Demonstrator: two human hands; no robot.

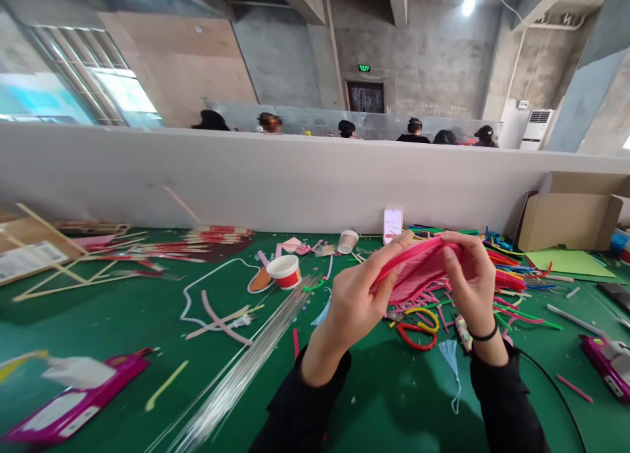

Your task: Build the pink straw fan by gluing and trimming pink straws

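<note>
Both my hands hold a flat bundle of pink strips (pixel 417 269) up above the green table (pixel 147 308). My left hand (pixel 361 299) grips its left end, thumb and fingers closed round it. Fingers of my right hand (pixel 470 279) curl over the bundle's right end; a black band sits on that wrist. Below the bundle lie scissors with red and yellow handles (pixel 418 325), loose pink strip pieces and a pale blue tassel (pixel 450 354).
A bundle of thin silver wires (pixel 251 361) runs diagonally at the left. A red and white paper cup (pixel 286 271), a phone (pixel 392 224), coloured pipe cleaners (pixel 516 279), a cardboard box (pixel 571 220) and pink glue guns (pixel 608 364) lie around. Several people sit beyond the white partition (pixel 246 177).
</note>
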